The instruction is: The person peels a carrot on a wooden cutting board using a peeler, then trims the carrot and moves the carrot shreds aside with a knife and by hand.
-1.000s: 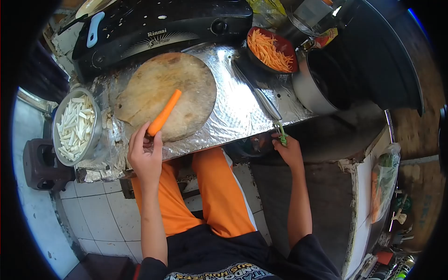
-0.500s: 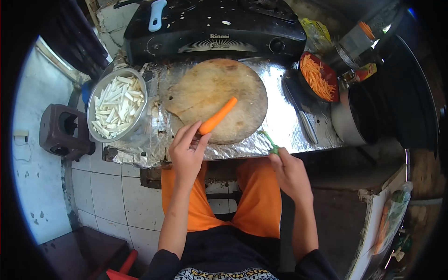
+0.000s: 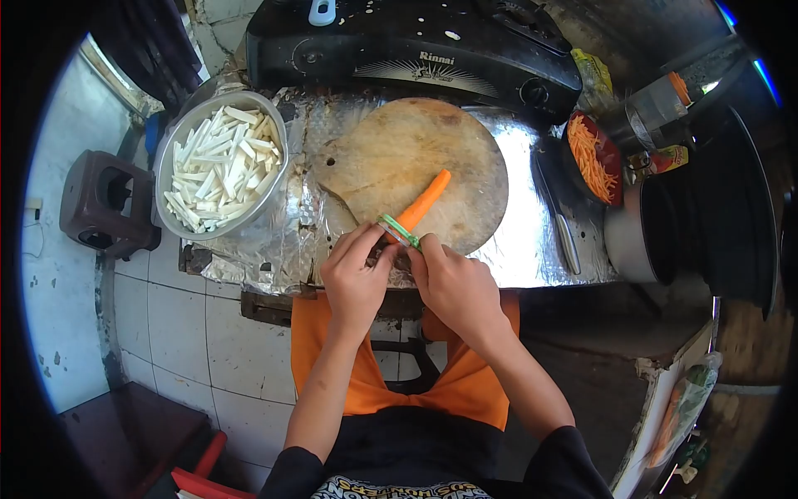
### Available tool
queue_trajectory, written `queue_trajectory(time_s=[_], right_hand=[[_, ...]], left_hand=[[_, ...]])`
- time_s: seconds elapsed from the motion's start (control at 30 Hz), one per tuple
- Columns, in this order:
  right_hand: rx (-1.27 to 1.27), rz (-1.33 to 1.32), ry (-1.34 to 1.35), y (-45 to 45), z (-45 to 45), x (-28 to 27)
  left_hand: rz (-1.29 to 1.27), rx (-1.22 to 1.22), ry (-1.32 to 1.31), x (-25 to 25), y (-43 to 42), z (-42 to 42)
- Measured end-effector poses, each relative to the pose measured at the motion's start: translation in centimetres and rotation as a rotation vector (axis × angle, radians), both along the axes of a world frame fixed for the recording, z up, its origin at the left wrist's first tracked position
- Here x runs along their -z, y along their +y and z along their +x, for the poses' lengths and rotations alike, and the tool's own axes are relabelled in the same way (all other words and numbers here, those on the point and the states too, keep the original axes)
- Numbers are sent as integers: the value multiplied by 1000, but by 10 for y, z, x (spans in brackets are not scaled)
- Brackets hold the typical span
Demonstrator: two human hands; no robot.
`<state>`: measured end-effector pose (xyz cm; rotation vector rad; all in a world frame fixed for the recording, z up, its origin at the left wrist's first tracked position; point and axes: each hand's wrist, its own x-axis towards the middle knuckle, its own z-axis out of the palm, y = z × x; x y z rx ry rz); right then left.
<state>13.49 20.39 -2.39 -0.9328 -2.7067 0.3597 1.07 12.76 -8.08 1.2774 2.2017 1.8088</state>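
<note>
Head feed, observed remotely; I take the round wooden board [image 3: 449,133] as landmark. Beyond its far edge I log the black stove [image 3: 399,62]. Left of the board: a large bowl [image 3: 264,190] heaped with white strips [image 3: 220,162]. At the board's near edge, the left hand [image 3: 353,270] and right hand [image 3: 457,287] work close together; I cannot tell whether they touch. Right of the board, toward its far side: a red bowl [image 3: 612,162] of orange shreds [image 3: 588,158]; nearer, a knife [image 3: 568,243]. Over the board's near part I record the carrot [image 3: 428,202], tilted far-right, its near end pinched in the left fingers. Smallest: the green peeler [image 3: 401,230], gripped by the right hand, lying across the carrot's near end.
</note>
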Motion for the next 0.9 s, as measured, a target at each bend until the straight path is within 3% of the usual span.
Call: queue_trajectory(time_s=[0.6,0.9], right_hand=[[-16,79,-105,48,1,-7],[142,72,-132,91,6,-7]], left_hand=[[63,32,-93,4,4,5],[63,42,-28,1,1,2]])
